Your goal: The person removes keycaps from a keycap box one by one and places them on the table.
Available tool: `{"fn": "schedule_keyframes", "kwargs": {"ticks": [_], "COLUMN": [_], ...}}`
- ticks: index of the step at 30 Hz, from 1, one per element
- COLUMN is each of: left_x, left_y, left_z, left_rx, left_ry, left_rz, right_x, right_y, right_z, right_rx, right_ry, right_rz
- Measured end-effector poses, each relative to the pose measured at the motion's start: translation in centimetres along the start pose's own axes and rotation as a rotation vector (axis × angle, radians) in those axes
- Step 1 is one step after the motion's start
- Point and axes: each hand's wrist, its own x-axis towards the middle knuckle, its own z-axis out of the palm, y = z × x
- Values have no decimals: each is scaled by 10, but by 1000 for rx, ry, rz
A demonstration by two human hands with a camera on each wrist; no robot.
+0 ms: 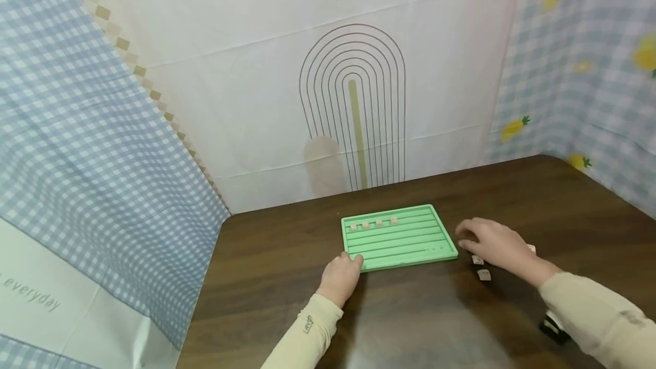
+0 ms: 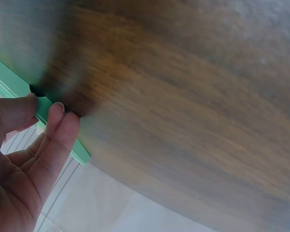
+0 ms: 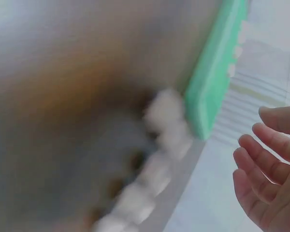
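A green ridged tray [image 1: 397, 237] lies on the table, with a short row of small whitish cubes [image 1: 379, 222] along its far left ridge. My left hand [image 1: 340, 278] grips the tray's near left corner, and the left wrist view has the thumb [image 2: 19, 113] and fingers pinching that edge. Off the tray's right side, my right hand [image 1: 492, 239] hovers with loosely bent fingers and nothing between them. Below it are several white cubes, one of them a marked cube [image 1: 484, 275]; the hand hides part of this group. They look blurred in the right wrist view, beside the tray [image 3: 216, 72].
The dark wooden table [image 1: 277, 255] backs onto a white curtain [image 1: 246, 118] with arch lines. Checked cloth [image 1: 102, 130] hangs on the left and more on the right. A small black-and-white object [image 1: 552, 326] sits partly under the right sleeve.
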Motion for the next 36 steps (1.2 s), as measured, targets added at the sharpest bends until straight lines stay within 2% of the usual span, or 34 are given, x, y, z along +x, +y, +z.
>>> {"fn": "schedule_keyframes", "kwargs": {"ticks": [3,8,14,21,33,36], "left_x": [1,0,-2,0,0,0], "left_y": [0,2,6,1,2,1], "left_z": [-2,1,5,5,2,2], "left_rx": [-1,19,21,43,28,23], "left_ry": [-15,-15,4,23,-6,-11], "left_rz": [0,1,11,-10,-14,-14], "right_x": [30,78,111,127,125,123], "right_y": [-14,-35,-47,-52,-51,-51], "right_z": [6,37,65,75,77,73], "right_rx": [15,30,-36,-85,-106,-82], "right_ry": [-1,-64,-133,-133,-63,-17], "right_rz": [-22,-40,-82,-86,-98,-125]}}
